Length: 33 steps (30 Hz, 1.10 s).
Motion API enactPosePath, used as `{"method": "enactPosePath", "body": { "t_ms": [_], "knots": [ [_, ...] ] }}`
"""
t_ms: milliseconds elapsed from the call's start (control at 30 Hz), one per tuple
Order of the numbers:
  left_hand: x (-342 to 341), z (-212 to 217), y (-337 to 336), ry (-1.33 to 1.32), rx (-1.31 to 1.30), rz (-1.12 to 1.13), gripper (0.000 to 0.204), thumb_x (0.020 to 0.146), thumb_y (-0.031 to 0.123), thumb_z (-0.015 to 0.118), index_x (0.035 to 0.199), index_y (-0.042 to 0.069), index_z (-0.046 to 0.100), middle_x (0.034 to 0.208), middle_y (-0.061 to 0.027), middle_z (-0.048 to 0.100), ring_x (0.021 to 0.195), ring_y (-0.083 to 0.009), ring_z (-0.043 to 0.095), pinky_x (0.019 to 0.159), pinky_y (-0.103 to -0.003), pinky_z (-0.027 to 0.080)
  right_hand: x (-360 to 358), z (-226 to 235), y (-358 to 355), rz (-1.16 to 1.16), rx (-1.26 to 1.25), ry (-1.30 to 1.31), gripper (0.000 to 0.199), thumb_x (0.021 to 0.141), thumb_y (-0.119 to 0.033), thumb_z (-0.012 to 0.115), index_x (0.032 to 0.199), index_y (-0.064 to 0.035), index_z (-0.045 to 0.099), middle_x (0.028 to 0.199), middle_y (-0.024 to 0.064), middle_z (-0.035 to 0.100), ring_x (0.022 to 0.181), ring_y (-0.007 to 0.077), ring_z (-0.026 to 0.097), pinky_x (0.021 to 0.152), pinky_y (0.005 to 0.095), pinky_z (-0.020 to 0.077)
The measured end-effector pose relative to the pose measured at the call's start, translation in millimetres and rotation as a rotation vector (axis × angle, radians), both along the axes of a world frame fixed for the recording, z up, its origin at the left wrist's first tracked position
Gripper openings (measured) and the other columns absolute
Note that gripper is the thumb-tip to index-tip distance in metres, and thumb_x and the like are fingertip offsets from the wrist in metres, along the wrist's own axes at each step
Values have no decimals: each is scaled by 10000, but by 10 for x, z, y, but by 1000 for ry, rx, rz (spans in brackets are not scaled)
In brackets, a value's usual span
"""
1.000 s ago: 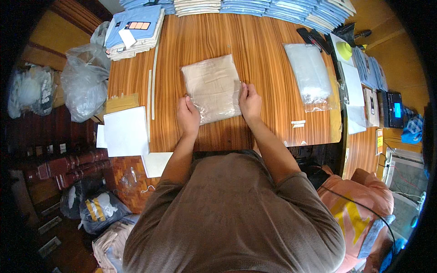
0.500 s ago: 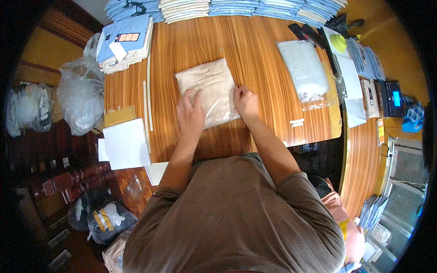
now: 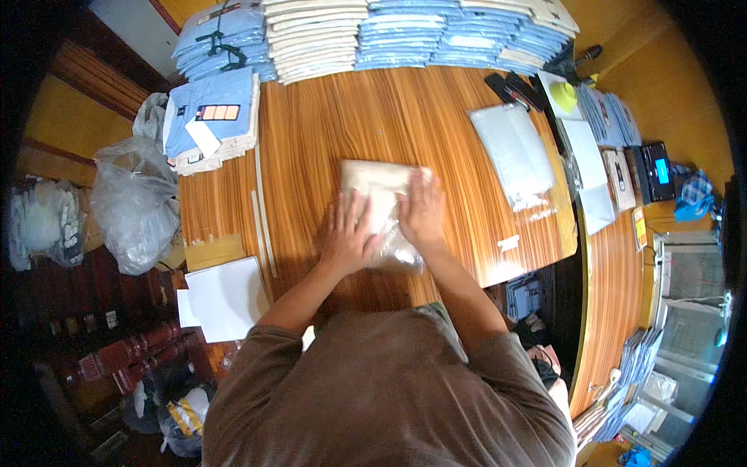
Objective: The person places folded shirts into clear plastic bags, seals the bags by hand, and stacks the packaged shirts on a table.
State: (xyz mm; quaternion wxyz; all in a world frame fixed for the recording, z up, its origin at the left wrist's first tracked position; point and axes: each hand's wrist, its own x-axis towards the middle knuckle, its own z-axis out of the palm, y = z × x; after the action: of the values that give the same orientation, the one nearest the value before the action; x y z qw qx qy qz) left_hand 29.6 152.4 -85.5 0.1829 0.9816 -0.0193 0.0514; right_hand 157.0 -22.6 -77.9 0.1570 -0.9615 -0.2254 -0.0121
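A folded cream garment in a clear plastic bag (image 3: 383, 204) lies flat on the wooden table (image 3: 311, 117) in front of me. My left hand (image 3: 349, 233) rests on its left side with the fingers stretched out. On the right side, my right hand (image 3: 422, 208) lies flat over the edge of the bag, its fingers extended and a little blurred. Both palms face down on the plastic, and neither hand grips it. The lower end of the bag, shiny and crinkled, shows between my wrists.
Tall stacks of bagged blue and cream garments (image 3: 405, 35) line the far edge. At left are folded garments with a tag (image 3: 210, 117) and white paper sheets (image 3: 227, 300). A pile of clear plastic bags (image 3: 513, 156) and black devices (image 3: 517, 91) sit at right.
The bagged garment has turned to lie straighter. My right hand has gone from pinching at its right edge to lying flat on it. My head view has shifted.
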Motion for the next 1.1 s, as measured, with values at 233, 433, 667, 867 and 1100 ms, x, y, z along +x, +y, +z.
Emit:
{"method": "enactPosePath", "body": {
  "t_ms": [233,433,667,867,1100],
  "knots": [
    [221,411,375,-57,20,-361,672,1001,322,589,1588,44,419,1710,-136,296,1593,-353,234,1297,-618,133,-284,482,-221,437,-160,4,682,1094,-454,429,1637,-52,333,1738,156,226,1607,407,167,1290,603,143],
    [80,152,-402,109,64,215,724,1004,393,526,1618,44,366,1714,-237,223,1568,-527,165,1231,-729,116,-136,155,-167,400,-70,64,638,1090,-396,398,1593,-4,387,1671,203,356,1578,446,237,1281,595,159],
    [151,148,-532,252,94,260,703,1022,490,469,1624,134,401,1715,-233,219,1573,-528,134,1218,-747,68,30,175,-228,427,-54,272,658,1072,-382,424,1607,-4,360,1711,194,275,1591,429,206,1275,605,160],
    [188,117,-495,212,175,271,657,1020,469,499,1542,70,497,1694,-234,265,1575,-524,129,1205,-752,91,50,170,-221,455,31,295,649,1081,-371,391,1611,1,353,1714,198,266,1585,431,228,1264,627,180],
    [248,154,-536,171,197,275,626,996,407,539,1510,49,529,1678,-254,299,1573,-521,161,1205,-746,102,70,145,-215,415,115,224,595,1073,-365,449,1559,-23,473,1690,158,346,1574,382,286,1255,603,213]
  ]
}}
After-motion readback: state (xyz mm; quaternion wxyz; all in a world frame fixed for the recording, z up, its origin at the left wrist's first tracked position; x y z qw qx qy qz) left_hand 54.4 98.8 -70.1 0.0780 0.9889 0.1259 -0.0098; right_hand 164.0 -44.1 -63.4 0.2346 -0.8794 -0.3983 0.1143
